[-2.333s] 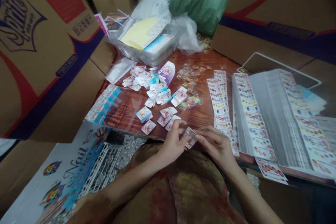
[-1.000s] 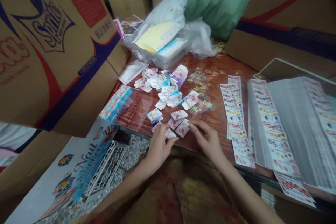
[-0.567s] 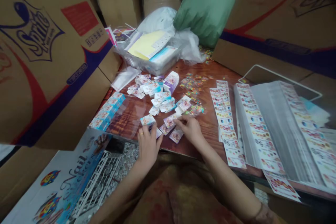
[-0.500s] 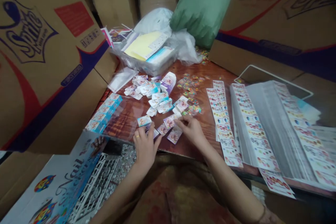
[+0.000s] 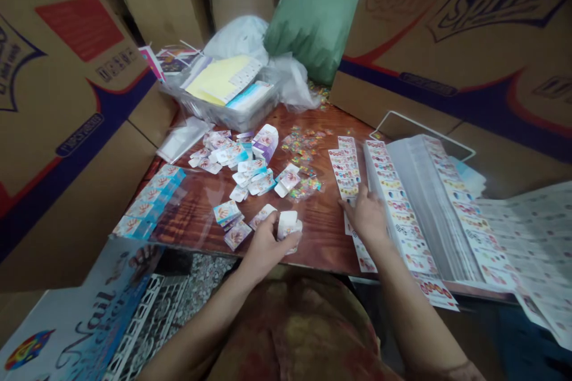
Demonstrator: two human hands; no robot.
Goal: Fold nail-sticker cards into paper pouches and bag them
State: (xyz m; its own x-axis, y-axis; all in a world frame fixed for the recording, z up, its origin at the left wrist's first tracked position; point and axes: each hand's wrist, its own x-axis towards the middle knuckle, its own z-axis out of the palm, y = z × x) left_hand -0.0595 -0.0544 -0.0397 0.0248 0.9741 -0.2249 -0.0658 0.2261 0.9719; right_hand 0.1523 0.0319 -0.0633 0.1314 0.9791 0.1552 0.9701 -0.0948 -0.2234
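Note:
My left hand [image 5: 266, 250] is at the table's near edge, thumb and fingers closed about a small printed box [image 5: 288, 221] whose white flap stands up. Beside it lie several small printed boxes [image 5: 236, 234] with pictures of hands and nails. My right hand [image 5: 370, 219] rests over a strip of nail stickers [image 5: 345, 168], thumb and forefinger apart, the other fingers partly hidden. Farther back is a heap of small boxes [image 5: 230, 153], some with flaps up. Tiny colourful packets [image 5: 304, 144] are scattered to the right of this heap.
A row of blue boxes [image 5: 149, 199] lies at left. Large stacks of sticker sheets [image 5: 402, 208] are at right. A plastic tray [image 5: 241, 118] with papers stands behind. Tall cartons [image 5: 111, 131] flank the table [image 5: 313, 241], and a green sack [image 5: 313, 24] stands at the back.
My right hand has left the small boxes and moved right onto the sticker strip. My left hand has moved right and taken hold of a flapped box. The view has turned slightly right.

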